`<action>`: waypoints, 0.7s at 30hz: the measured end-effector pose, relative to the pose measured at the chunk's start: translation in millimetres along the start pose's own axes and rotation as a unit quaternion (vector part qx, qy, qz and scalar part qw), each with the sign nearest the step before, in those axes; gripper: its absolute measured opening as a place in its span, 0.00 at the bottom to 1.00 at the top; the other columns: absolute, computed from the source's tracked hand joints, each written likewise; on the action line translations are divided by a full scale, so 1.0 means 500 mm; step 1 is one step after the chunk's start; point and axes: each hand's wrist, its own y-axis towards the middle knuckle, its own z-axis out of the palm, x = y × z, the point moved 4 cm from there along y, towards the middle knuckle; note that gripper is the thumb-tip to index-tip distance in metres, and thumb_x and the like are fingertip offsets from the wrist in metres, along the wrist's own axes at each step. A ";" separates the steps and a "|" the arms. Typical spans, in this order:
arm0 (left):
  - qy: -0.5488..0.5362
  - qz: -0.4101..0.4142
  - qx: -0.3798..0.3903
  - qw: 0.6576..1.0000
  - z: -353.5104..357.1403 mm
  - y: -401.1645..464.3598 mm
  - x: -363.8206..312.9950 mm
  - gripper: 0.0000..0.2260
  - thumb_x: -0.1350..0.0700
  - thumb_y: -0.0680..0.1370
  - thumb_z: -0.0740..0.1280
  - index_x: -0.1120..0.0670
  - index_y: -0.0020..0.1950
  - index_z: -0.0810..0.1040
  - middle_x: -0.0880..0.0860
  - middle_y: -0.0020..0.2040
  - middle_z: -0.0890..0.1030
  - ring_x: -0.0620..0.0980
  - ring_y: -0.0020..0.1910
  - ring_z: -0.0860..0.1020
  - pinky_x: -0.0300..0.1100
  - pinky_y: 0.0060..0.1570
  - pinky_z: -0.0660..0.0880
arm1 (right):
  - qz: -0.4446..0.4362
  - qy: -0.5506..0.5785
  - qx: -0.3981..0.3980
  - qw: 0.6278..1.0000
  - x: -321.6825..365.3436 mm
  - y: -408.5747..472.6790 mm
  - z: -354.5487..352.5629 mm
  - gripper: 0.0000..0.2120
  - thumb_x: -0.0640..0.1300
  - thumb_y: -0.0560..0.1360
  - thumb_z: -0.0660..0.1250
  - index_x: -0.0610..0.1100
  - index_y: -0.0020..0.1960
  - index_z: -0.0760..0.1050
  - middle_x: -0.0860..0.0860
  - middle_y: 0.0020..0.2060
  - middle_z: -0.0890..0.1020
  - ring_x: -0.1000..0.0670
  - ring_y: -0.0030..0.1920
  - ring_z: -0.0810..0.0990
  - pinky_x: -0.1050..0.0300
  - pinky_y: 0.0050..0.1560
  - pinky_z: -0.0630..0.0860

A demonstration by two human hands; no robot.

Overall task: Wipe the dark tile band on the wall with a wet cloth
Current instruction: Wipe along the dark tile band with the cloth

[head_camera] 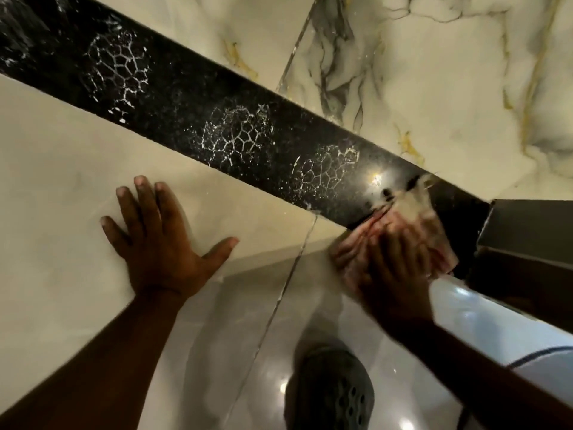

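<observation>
A dark speckled tile band [173,97] runs diagonally across the wall from upper left to lower right, with white web-like marks on it. My right hand [400,274] presses a pinkish, pale cloth [412,218] flat against the band's right end; hand and cloth are motion-blurred. My left hand [161,240] lies flat with spread fingers on the cream tile below the band, holding nothing.
Marbled cream tiles [449,88] with grey and gold veins cover the wall above the band. A dark box-like fixture [527,234] stands at the right edge. A white glossy object [483,324] sits below it. My dark perforated shoe [335,392] shows on the shiny floor.
</observation>
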 end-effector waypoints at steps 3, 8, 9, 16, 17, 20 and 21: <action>0.000 -0.002 0.003 1.000 0.003 0.001 -0.001 0.57 0.22 0.68 0.54 0.62 0.82 0.50 0.64 0.83 0.49 0.67 0.82 0.46 0.72 0.74 0.44 | -0.151 0.050 -0.021 0.987 0.150 0.050 -0.007 0.25 0.54 0.81 0.55 0.45 0.75 0.63 0.44 0.78 0.58 0.36 0.76 0.56 0.33 0.71 0.54; 0.010 0.001 0.010 1.000 0.004 0.002 0.003 0.56 0.22 0.68 0.54 0.62 0.82 0.51 0.65 0.83 0.51 0.68 0.82 0.48 0.74 0.73 0.47 | -0.132 0.035 -0.022 0.990 0.142 0.255 -0.052 0.28 0.58 0.81 0.51 0.46 0.77 0.60 0.44 0.77 0.61 0.38 0.77 0.57 0.36 0.74 0.51; 0.009 -0.001 0.009 1.000 0.003 0.002 0.002 0.57 0.21 0.68 0.54 0.62 0.82 0.50 0.65 0.83 0.51 0.67 0.82 0.48 0.74 0.73 0.47 | -0.092 0.038 -0.027 0.995 0.100 0.264 -0.057 0.28 0.57 0.81 0.48 0.45 0.78 0.59 0.43 0.77 0.60 0.37 0.77 0.56 0.37 0.74 0.51; -0.014 0.010 0.019 1.000 0.003 -0.003 0.002 0.56 0.22 0.69 0.54 0.63 0.82 0.52 0.65 0.83 0.51 0.66 0.82 0.48 0.73 0.74 0.46 | 0.108 0.075 0.036 0.991 0.059 0.095 -0.030 0.29 0.58 0.83 0.42 0.43 0.78 0.57 0.39 0.77 0.56 0.33 0.77 0.53 0.27 0.71 0.52; -0.014 0.011 0.018 1.000 0.001 -0.007 0.001 0.56 0.22 0.69 0.54 0.63 0.82 0.52 0.65 0.83 0.52 0.66 0.82 0.49 0.72 0.74 0.47 | 0.075 0.096 0.074 0.990 0.124 0.076 -0.020 0.30 0.59 0.83 0.41 0.43 0.77 0.59 0.40 0.77 0.58 0.32 0.76 0.54 0.25 0.70 0.53; -0.013 0.010 0.023 1.000 -0.006 0.011 0.023 0.58 0.21 0.67 0.56 0.63 0.81 0.52 0.66 0.82 0.52 0.66 0.82 0.49 0.72 0.74 0.47 | -0.015 0.103 0.063 0.993 0.225 0.121 -0.028 0.28 0.59 0.82 0.46 0.46 0.77 0.60 0.43 0.77 0.61 0.36 0.76 0.57 0.29 0.71 0.55; -0.013 -0.004 0.021 1.000 -0.010 0.028 0.043 0.59 0.21 0.66 0.56 0.64 0.81 0.51 0.67 0.82 0.52 0.66 0.82 0.49 0.73 0.73 0.47 | -0.048 0.090 0.048 0.994 0.220 0.174 -0.042 0.28 0.59 0.81 0.48 0.47 0.77 0.58 0.44 0.78 0.59 0.37 0.77 0.56 0.30 0.72 0.53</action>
